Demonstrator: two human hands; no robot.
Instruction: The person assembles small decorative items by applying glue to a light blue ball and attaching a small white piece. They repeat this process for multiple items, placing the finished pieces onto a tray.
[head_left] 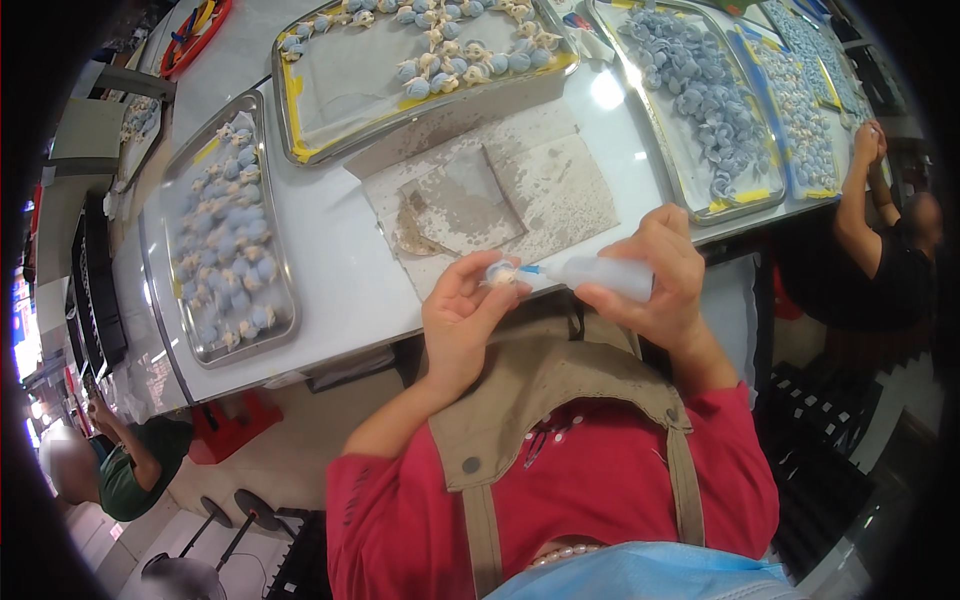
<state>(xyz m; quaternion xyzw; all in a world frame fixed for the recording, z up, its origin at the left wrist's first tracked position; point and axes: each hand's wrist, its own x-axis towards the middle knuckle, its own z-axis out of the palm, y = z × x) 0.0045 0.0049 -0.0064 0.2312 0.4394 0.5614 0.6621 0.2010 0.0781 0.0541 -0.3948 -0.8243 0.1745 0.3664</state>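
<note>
Head view: nearest, a tan fabric apron with round snaps lies over a red shirt, and both hands meet just above it, at the near edge of the white counter. The right hand is wrapped around a squeeze bottle, whose long axis lies nearly level from right to left, its thin blue nozzle aimed left. The left hand pinches a small rounded piece, pale blue and cream, between thumb and fingers; whether the nozzle tip touches it cannot be told. The bottle is smooth, cylindrical and translucent white.

Just beyond the hands, an opened sheet of greyish cardboard lies creased and blotched with dark spots. To the left, a shiny metal tray, its length running near to far, holds rows of round pieces in blue and cream. To the right, another metal tray carries a loose heap of curved, cup-like grey-blue pieces. Farther back, a wide metal tray, lined with pale sheeting and yellow strips, has blue-and-cream pieces clustered mostly along its far and right parts.
</note>
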